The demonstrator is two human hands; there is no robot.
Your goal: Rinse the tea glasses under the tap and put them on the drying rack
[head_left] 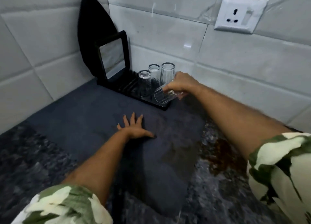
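Glass (164, 95) is gripped on its side by the right hand (180, 85) over the rack (127, 89), apparently for upending beside three inverted glasses (155, 75), while the left hand (134, 128) is spread flat on the mat (94, 116).

- Three upturned glasses (154, 75) fill the back of the drying rack (127, 87).
- A black-framed mirror (112, 55) blocks its left end.
- The mat (94, 109) in front lies bare, save the left hand (134, 129).
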